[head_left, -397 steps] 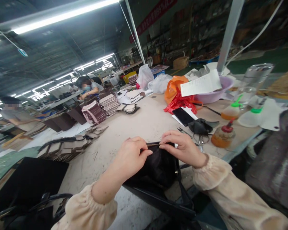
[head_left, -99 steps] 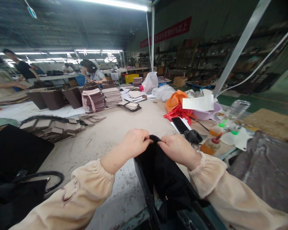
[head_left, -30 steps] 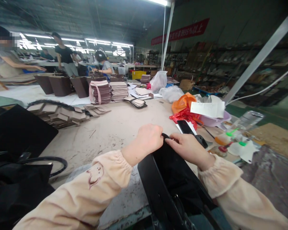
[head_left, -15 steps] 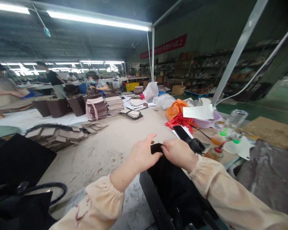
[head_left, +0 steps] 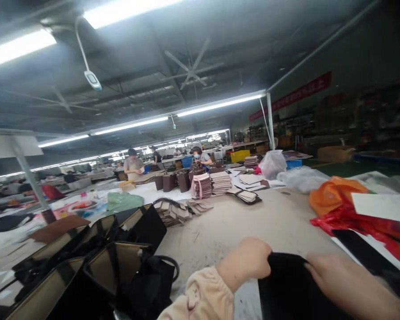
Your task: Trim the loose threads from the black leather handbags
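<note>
At the bottom of the view my left hand [head_left: 245, 262] and my right hand [head_left: 345, 284] both grip the top edge of a black bag [head_left: 290, 289] that stands at the near edge of the worktable [head_left: 240, 222]. The left hand's fingers curl round the bag's left corner. My right hand clasps the edge further right, and its wrist runs out of view. Most of the bag is cut off below the picture. Cream sleeves cover both arms.
Open black bags with tan lining [head_left: 96, 262] crowd the left. Stacks of cut card pieces [head_left: 173, 211] and brown panels [head_left: 210, 182] lie farther back. Orange [head_left: 333, 195] and red plastic bags [head_left: 350, 220] and a black phone [head_left: 365, 253] sit on the right. Other people work at distant tables.
The view has swung up and to the left, so my hands now sit low in the picture. Both hands still hold the bag's top edge. The open bags on the left have come into sight.
</note>
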`<state>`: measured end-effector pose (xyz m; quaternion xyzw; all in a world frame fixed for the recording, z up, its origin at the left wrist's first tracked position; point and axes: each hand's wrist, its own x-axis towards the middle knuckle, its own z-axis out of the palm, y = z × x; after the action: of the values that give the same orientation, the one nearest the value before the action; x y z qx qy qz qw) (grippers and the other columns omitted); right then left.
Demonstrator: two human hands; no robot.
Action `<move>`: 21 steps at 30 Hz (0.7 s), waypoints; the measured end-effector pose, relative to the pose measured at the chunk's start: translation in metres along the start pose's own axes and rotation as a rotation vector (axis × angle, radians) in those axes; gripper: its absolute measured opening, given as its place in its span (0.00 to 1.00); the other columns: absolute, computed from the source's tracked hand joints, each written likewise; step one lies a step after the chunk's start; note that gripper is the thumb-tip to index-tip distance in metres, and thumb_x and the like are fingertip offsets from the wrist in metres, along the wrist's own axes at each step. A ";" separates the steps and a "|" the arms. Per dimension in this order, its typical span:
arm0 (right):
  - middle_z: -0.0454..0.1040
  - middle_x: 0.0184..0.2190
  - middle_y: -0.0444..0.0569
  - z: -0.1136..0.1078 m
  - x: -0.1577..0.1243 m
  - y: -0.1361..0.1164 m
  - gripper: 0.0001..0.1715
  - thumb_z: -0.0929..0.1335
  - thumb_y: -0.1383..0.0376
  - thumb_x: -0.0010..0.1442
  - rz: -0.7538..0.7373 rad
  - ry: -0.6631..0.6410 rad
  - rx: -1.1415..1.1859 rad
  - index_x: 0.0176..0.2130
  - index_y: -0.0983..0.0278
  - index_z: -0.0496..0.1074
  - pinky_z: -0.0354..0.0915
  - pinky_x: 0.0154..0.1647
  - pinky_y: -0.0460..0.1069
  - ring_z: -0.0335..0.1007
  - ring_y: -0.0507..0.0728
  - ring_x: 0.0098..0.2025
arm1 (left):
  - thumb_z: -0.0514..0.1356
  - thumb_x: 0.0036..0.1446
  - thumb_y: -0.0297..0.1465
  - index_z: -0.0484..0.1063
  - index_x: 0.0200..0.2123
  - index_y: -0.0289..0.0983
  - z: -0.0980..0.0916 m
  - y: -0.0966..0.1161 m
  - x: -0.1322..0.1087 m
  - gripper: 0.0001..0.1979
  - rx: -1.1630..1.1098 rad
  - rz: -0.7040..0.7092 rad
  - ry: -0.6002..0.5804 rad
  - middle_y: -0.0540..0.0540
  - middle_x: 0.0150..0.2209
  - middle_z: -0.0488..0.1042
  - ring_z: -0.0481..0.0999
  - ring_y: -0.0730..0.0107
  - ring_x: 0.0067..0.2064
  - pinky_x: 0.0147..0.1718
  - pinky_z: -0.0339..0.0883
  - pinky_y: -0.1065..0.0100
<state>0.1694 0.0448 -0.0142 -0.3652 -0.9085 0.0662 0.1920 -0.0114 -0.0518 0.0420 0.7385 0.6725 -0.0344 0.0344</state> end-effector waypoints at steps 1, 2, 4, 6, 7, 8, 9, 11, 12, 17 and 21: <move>0.75 0.21 0.50 -0.005 -0.004 -0.002 0.18 0.60 0.62 0.58 -0.021 -0.063 0.028 0.22 0.59 0.72 0.59 0.26 0.52 0.72 0.59 0.25 | 0.54 0.44 0.26 0.74 0.32 0.35 -0.007 0.001 -0.005 0.12 0.024 0.030 0.005 0.40 0.30 0.77 0.77 0.59 0.35 0.28 0.68 0.68; 0.75 0.22 0.50 -0.010 -0.009 -0.005 0.19 0.59 0.61 0.59 -0.032 -0.117 0.058 0.24 0.59 0.72 0.59 0.26 0.52 0.73 0.60 0.26 | 0.54 0.43 0.26 0.74 0.32 0.35 -0.012 0.001 -0.010 0.12 0.047 0.063 0.008 0.41 0.30 0.77 0.77 0.59 0.34 0.28 0.67 0.68; 0.76 0.24 0.50 -0.017 -0.019 -0.010 0.19 0.59 0.59 0.60 -0.034 -0.171 0.100 0.25 0.58 0.73 0.58 0.27 0.53 0.73 0.60 0.27 | 0.54 0.44 0.26 0.74 0.32 0.36 -0.018 0.003 -0.021 0.11 0.086 0.124 0.015 0.42 0.29 0.77 0.77 0.59 0.34 0.27 0.67 0.68; 0.76 0.24 0.51 -0.019 -0.028 -0.014 0.18 0.59 0.59 0.60 -0.033 -0.194 0.115 0.25 0.57 0.73 0.58 0.26 0.53 0.73 0.61 0.27 | 0.54 0.45 0.27 0.74 0.33 0.36 -0.018 0.008 -0.029 0.11 0.106 0.149 0.006 0.42 0.29 0.77 0.77 0.59 0.34 0.27 0.66 0.68; 0.76 0.24 0.52 -0.019 -0.033 -0.016 0.19 0.59 0.59 0.60 -0.032 -0.196 0.113 0.24 0.57 0.73 0.58 0.26 0.54 0.73 0.61 0.27 | 0.54 0.46 0.27 0.74 0.33 0.37 -0.015 0.011 -0.033 0.11 0.104 0.138 -0.008 0.42 0.29 0.77 0.76 0.59 0.34 0.27 0.66 0.67; 0.76 0.24 0.53 -0.017 -0.038 -0.018 0.19 0.59 0.59 0.60 -0.035 -0.188 0.102 0.24 0.57 0.72 0.58 0.27 0.54 0.73 0.62 0.27 | 0.55 0.46 0.28 0.74 0.33 0.37 -0.010 0.015 -0.035 0.10 0.087 0.107 -0.013 0.42 0.30 0.77 0.76 0.59 0.34 0.27 0.67 0.67; 0.76 0.23 0.54 -0.016 -0.043 -0.020 0.19 0.59 0.60 0.60 -0.037 -0.172 0.085 0.24 0.58 0.72 0.58 0.27 0.54 0.73 0.62 0.26 | 0.55 0.47 0.28 0.74 0.33 0.38 -0.005 0.019 -0.038 0.10 0.058 0.066 -0.007 0.42 0.31 0.77 0.76 0.59 0.35 0.29 0.67 0.68; 0.76 0.24 0.57 -0.016 -0.054 -0.025 0.18 0.59 0.61 0.60 -0.060 -0.115 0.019 0.25 0.59 0.73 0.59 0.28 0.54 0.74 0.62 0.28 | 0.55 0.48 0.29 0.74 0.34 0.39 0.005 0.028 -0.043 0.10 -0.031 -0.017 0.040 0.43 0.33 0.77 0.76 0.61 0.37 0.32 0.67 0.69; 0.76 0.24 0.59 -0.017 -0.058 -0.028 0.18 0.59 0.62 0.60 -0.030 -0.091 -0.039 0.25 0.60 0.73 0.60 0.28 0.54 0.74 0.62 0.28 | 0.55 0.49 0.29 0.74 0.35 0.38 0.010 0.032 -0.045 0.10 -0.061 -0.032 0.053 0.43 0.34 0.77 0.76 0.61 0.37 0.33 0.67 0.68; 0.77 0.29 0.59 -0.025 -0.064 -0.034 0.21 0.58 0.62 0.62 0.022 -0.098 -0.186 0.33 0.67 0.75 0.64 0.32 0.51 0.75 0.62 0.34 | 0.55 0.52 0.33 0.70 0.44 0.35 0.024 0.033 -0.050 0.16 -0.179 -0.074 0.113 0.42 0.38 0.76 0.74 0.62 0.40 0.36 0.65 0.67; 0.77 0.30 0.61 -0.024 -0.066 -0.031 0.21 0.59 0.61 0.61 0.065 -0.094 -0.159 0.34 0.69 0.76 0.65 0.35 0.52 0.75 0.63 0.35 | 0.56 0.53 0.34 0.72 0.40 0.37 0.025 0.035 -0.059 0.13 -0.263 -0.120 0.127 0.49 0.29 0.74 0.71 0.71 0.30 0.29 0.60 0.71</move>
<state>0.2024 -0.0237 -0.0037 -0.4050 -0.9066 0.0169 0.1173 0.0178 -0.1164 0.0232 0.6869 0.7149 0.0986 0.0861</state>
